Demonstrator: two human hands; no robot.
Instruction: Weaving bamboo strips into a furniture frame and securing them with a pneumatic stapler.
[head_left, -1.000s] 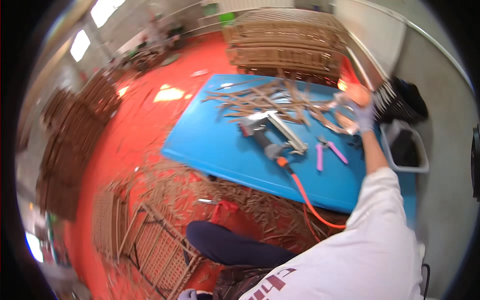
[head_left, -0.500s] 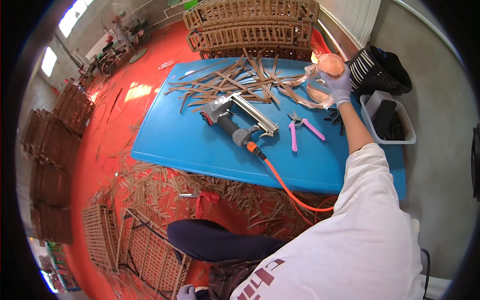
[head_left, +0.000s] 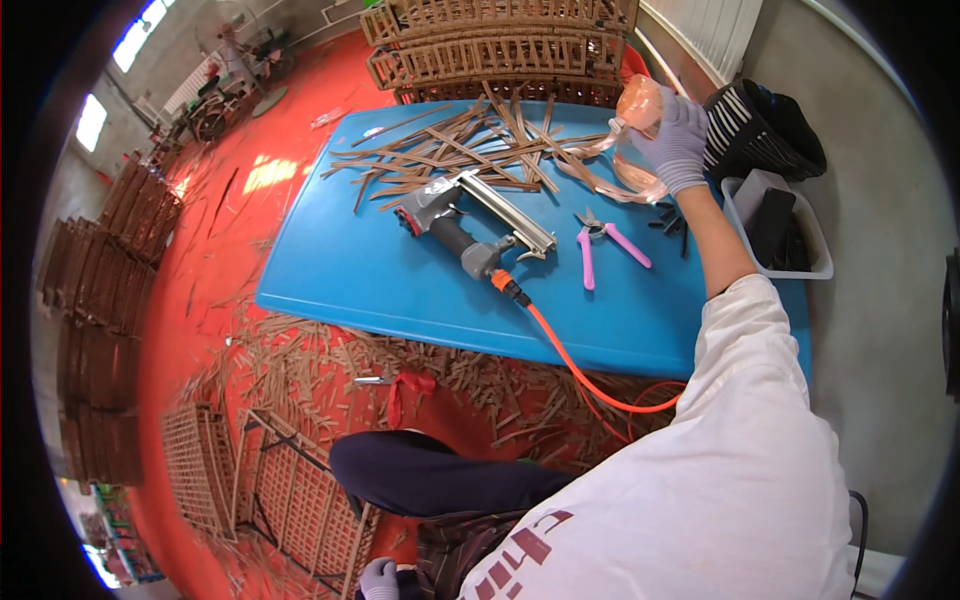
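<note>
I'm gripping a clear plastic bag (head_left: 640, 105) in my right hand (head_left: 678, 140) beyond the nail gun (head_left: 470, 225); strips (head_left: 480, 150) are lying loose, left hand (head_left: 380, 578) unclear.

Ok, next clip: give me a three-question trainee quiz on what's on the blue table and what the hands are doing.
1. True or false: the right hand holds a clear plastic bag above the blue table.
2. Which lies nearest the pink-handled pliers? A) nail gun B) wicker panels C) white bin
3. What colour is the hose running from the nail gun?

Key: 1 true; 2 A; 3 orange.
</note>
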